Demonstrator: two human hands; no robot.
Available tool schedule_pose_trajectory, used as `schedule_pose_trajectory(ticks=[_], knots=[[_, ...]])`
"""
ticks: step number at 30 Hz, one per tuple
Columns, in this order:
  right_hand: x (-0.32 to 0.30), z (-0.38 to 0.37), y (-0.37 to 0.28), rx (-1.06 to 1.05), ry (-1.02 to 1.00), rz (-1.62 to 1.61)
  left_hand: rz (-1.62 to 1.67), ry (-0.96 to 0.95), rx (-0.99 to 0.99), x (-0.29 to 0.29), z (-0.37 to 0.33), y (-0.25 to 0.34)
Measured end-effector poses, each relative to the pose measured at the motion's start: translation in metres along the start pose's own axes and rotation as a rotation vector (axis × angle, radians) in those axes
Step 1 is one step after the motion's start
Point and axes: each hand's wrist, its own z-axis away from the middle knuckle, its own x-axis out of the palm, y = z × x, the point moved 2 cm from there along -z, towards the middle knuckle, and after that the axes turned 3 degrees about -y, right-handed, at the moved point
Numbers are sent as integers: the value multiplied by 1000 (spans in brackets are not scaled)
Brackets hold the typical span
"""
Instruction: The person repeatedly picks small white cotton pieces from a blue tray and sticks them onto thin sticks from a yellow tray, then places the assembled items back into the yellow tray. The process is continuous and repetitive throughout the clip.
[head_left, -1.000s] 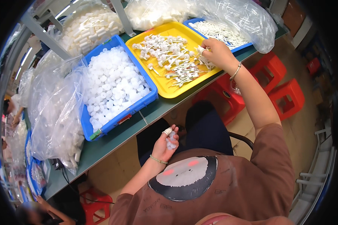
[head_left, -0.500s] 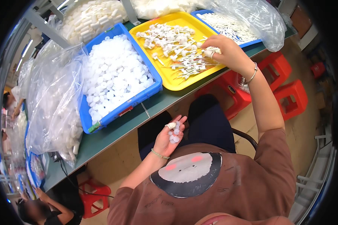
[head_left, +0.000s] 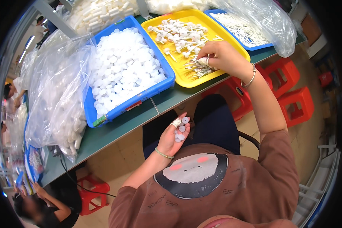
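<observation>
"Long, flat green tabletop (head_left: 140, 117) across the head view, low red plastic stools (head_left: 306, 98) to the right. And the hands?"

"Right hand (head_left: 227, 57) over the shallow, rectangular yellow plastic tray (head_left: 179, 73), fingers bent down to a pile of thin, pale stems (head_left: 199, 70) — pinching one or not, impossible to tell. Left hand (head_left: 168, 141) well apart from the trays, palm up, fingers loosely curled under small, round, translucent white discs (head_left: 182, 129)."

"Any handling advice?"

"Probably best to pinch one stem at a time, lightly, without dragging neighbours along. Cup the left palm, too — too flat, and likely a spill."
</observation>
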Motion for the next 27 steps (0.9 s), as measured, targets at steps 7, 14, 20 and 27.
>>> schedule_pose_trajectory(ticks=[7, 14, 20, 27], knots=[[1, -3, 3, 85, 26, -122, -22, -82, 21, 9, 5, 0], [-7, 12, -19, -87, 449, -333, 45, -179, 68, 18, 8, 4], [54, 94, -80, -6, 357, -673, 24, -238, 71, 17, 7, 4], [115, 119, -89, -34, 399, -1022, -8, -253, 41, 19, 8, 1]])
